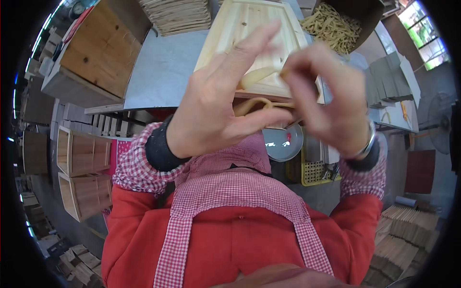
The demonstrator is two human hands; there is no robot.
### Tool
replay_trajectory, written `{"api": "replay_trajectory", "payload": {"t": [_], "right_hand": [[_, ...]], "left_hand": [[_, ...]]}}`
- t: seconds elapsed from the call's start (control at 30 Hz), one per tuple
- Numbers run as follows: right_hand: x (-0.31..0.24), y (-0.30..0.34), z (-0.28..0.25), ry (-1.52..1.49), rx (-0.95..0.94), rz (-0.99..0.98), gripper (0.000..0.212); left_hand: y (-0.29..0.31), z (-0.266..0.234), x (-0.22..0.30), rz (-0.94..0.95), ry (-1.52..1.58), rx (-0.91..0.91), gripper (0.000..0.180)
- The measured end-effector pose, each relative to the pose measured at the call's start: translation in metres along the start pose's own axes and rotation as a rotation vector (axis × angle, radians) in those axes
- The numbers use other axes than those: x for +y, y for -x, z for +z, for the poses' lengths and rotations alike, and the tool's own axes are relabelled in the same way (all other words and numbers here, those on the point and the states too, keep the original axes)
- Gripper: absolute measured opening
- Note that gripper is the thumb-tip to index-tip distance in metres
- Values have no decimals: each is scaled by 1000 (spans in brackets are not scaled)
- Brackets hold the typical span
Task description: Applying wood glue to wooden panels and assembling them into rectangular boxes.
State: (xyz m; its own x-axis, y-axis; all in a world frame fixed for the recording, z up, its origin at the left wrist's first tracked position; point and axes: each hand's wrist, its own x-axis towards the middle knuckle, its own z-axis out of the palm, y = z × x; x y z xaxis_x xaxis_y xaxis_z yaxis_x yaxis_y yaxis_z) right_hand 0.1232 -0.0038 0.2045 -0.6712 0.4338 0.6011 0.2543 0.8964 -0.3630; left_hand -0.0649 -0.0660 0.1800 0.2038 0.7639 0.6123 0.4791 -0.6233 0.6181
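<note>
Between my hands runs a pale tan, rubbery-looking strip (pixel 261 76), with a slack loop of it curving just below. My left hand (pixel 211 101) has its thumb and forefinger stretched apart. The strip goes into its palm, where the other fingers are mostly hidden. My right hand (pixel 331 96), slightly blurred, pinches the strip at its fingertips. Both hands are raised over the near edge of a pale wooden panel (pixel 240 26), which has a raised centre and lies on the worktable.
At the far right a box holds a heap of similar tan strips (pixel 331 30). A wooden box (pixel 101 50) stands on the left of the blue-grey table (pixel 161 67), near stacked thin wood pieces (pixel 177 17). Below are a round basin (pixel 283 150) and a yellow crate (pixel 312 177).
</note>
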Motion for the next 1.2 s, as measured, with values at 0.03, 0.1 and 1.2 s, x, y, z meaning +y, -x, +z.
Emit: {"api": "replay_trajectory", "payload": {"t": [0.03, 0.1, 1.2], "right_hand": [[-12, 8, 5, 0, -6, -16, 6], [-25, 21, 15, -204, -52, 84, 9], [177, 212, 108, 616, -248, 131, 9]], "left_hand": [[10, -3, 3, 1, -7, 16, 68], [26, -12, 4, -312, 440, -179, 35], [202, -1, -206, 21, -1039, -455, 38]]}}
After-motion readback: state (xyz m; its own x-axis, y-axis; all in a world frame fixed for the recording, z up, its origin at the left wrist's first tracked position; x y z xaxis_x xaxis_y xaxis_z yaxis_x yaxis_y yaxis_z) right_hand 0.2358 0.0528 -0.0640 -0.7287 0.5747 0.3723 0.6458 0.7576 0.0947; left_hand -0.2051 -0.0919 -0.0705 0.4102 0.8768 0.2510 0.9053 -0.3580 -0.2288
